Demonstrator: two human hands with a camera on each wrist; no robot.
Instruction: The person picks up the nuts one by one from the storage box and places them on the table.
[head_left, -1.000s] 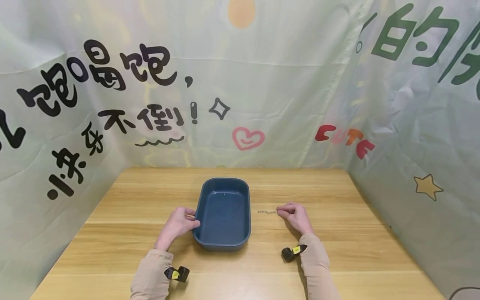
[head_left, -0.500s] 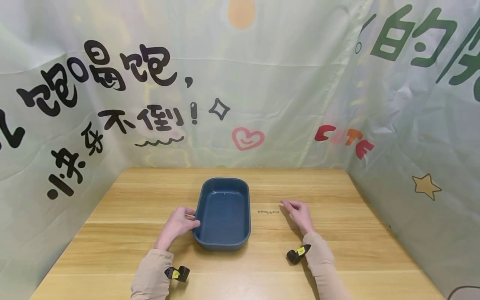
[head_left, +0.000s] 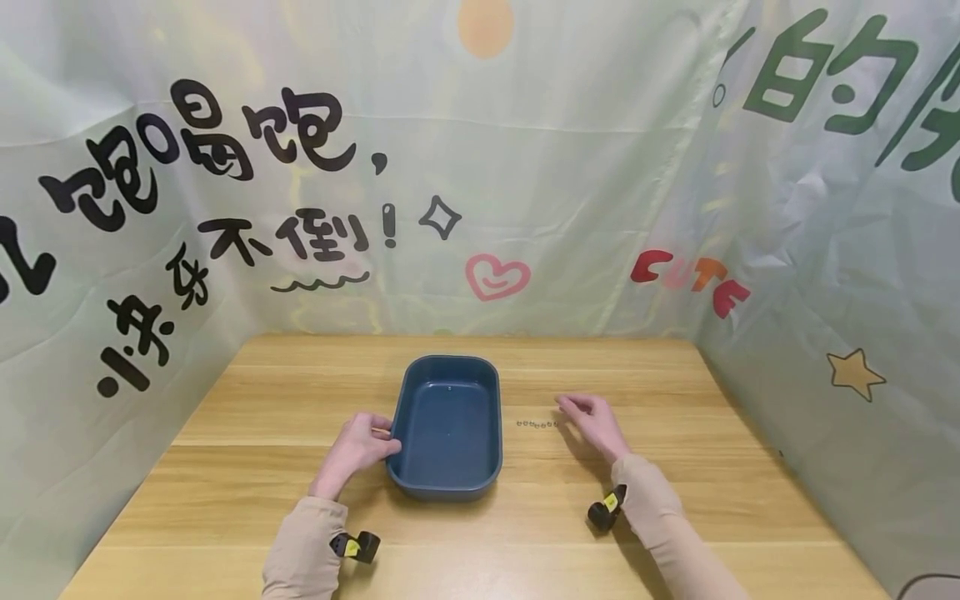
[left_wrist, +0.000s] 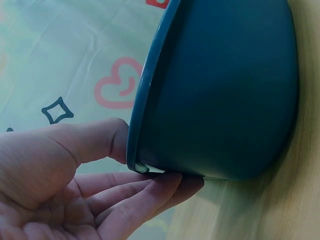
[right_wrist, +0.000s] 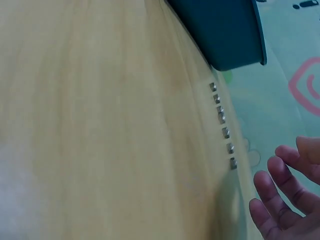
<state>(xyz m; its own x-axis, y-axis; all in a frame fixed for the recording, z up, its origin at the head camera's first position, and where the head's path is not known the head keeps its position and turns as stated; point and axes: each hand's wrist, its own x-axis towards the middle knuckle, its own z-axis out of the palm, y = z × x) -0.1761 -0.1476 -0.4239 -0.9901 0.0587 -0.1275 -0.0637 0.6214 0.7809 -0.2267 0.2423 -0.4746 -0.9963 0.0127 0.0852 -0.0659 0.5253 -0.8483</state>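
Observation:
A deep blue plastic basin (head_left: pixel 448 483) sits on the wooden table. My left hand (head_left: pixel 358 446) grips its left side, the thumb at the rim (left_wrist: pixel 134 135) and the fingers beneath it along the outer wall. To the right of the basin lies a row of several tiny shiny metal pieces (right_wrist: pixel 226 132), probably nuts, though too small to be sure. Just beyond the right end of this row (head_left: pixel 537 425), my right hand (head_left: pixel 596 425) hovers above the table. Its fingers (right_wrist: pixel 265 187) are loosely bent and apart, and nothing shows between them.
The wooden table (head_left: pixel 300 392) reaches back to a printed cloth (head_left: pixel 570 192) that hangs behind it and along both sides. A small black camera (head_left: pixel 358 547) is strapped to the left wrist, and another camera (head_left: pixel 606 510) to the right.
My right hand has left the right end of the metal row and risen slightly away from it, while its forearm has swung right. The left hand and basin have stayed put.

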